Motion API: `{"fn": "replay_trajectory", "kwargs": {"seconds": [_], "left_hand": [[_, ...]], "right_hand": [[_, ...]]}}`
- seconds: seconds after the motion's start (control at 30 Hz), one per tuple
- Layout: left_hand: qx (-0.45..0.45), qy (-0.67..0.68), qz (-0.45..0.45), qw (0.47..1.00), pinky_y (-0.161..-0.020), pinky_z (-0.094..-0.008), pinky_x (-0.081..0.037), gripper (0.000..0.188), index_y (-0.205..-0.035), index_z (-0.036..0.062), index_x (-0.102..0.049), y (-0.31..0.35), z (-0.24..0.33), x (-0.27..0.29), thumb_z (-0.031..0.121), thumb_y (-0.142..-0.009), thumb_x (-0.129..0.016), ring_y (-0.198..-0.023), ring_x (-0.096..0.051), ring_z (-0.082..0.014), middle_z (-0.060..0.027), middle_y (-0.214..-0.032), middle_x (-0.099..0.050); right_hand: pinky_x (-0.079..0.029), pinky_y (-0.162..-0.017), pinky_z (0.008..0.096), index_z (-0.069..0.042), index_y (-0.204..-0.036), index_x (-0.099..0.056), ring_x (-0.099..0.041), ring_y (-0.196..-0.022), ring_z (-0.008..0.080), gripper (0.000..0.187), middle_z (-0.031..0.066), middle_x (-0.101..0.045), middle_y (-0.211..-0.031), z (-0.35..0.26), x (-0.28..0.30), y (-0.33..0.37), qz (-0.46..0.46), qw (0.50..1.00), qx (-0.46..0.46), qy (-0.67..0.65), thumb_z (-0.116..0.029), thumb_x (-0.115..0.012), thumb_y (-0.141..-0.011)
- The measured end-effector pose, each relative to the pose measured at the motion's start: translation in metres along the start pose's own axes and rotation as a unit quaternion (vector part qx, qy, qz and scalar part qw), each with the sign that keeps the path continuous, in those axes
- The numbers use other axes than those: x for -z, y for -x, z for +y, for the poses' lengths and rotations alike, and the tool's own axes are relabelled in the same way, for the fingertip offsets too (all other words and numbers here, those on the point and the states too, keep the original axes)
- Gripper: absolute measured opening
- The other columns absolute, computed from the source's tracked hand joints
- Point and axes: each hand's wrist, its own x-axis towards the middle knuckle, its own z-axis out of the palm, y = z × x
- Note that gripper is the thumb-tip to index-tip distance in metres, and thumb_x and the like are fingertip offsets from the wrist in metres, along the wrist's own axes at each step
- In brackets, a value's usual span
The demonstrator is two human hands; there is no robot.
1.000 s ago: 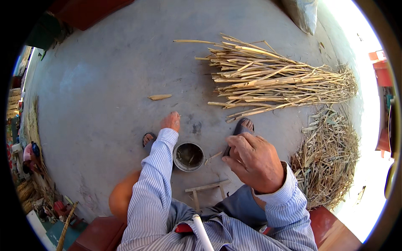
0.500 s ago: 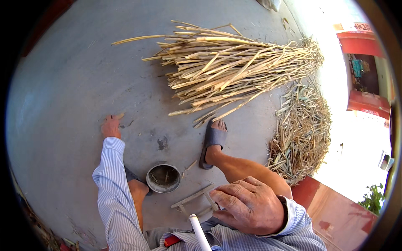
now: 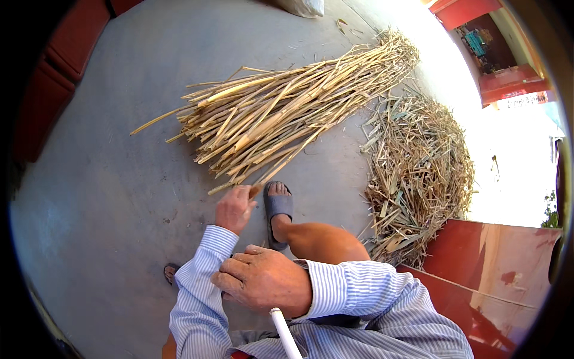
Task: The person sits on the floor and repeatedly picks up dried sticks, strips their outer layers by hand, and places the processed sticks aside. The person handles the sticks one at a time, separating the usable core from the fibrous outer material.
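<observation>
My left hand is closed around a short brown piece whose kind I cannot make out. It reaches the near ends of a large bundle of dry, straw-coloured stalks lying on the floor. Closer to my body, my right hand hangs over my left forearm with its fingers curled. Whatever those fingers hold, if anything, is hidden. A white cigarette juts up from the lower edge, apart from both hands.
A heap of dry leaves and husks lies right of the bundle. My sandalled foot stands beside the stalk ends. Red panels are at the lower right, dark red furniture at the far left, and a pale sack at the back.
My left hand has moved right from over the floor to the stalk ends. My right hand has shifted left. The view has turned, and the bucket and small wooden frame no longer show.
</observation>
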Motion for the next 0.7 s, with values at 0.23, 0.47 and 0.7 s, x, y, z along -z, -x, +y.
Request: {"fn": "replay_trajectory", "kwargs": {"seconds": [0.23, 0.47, 0.7], "left_hand": [[-0.153, -0.018, 0.033, 0.988, -0.084, -0.0415, -0.049, 0.03, -0.105, 0.0044, -0.063, -0.074, 0.093, -0.011, 0.02, -0.081, -0.072, -0.099, -0.061, -0.0287, -0.0103, -0.103, -0.065], [-0.091, -0.307, 0.083, 0.944, -0.079, -0.0388, -0.048, 0.033, -0.105, 0.0059, -0.064, -0.143, 0.039, 0.013, 0.024, -0.079, -0.073, -0.093, -0.061, -0.0269, -0.009, -0.097, -0.065], [-0.044, -0.38, -0.041, 0.923, -0.075, -0.0356, -0.055, 0.04, -0.106, 0.0049, -0.059, -0.161, 0.022, -0.051, 0.009, -0.072, -0.078, -0.091, -0.066, -0.0267, -0.0117, -0.099, -0.06]], "right_hand": [[-0.052, -0.071, 0.0361, -0.001, -0.103, -0.061, -0.064, -0.077, 0.0257, 0.026, 0.0104, -0.061, -0.087, 0.013, 0.019, 0.014, 0.132, 0.99, -0.024, -0.038, -0.016, -0.068, -0.082], [-0.049, -0.067, 0.0355, 0.0, -0.101, -0.061, -0.062, -0.073, 0.0241, 0.024, 0.0105, -0.059, -0.083, 0.021, 0.025, 0.018, 0.204, 0.977, -0.001, -0.059, -0.014, -0.064, -0.082], [-0.049, -0.068, 0.0351, 0.002, -0.103, -0.06, -0.062, -0.077, 0.0233, 0.028, 0.0114, -0.059, -0.087, 0.025, 0.034, 0.03, 0.195, 0.977, -0.016, -0.089, -0.013, -0.062, -0.079]]}}
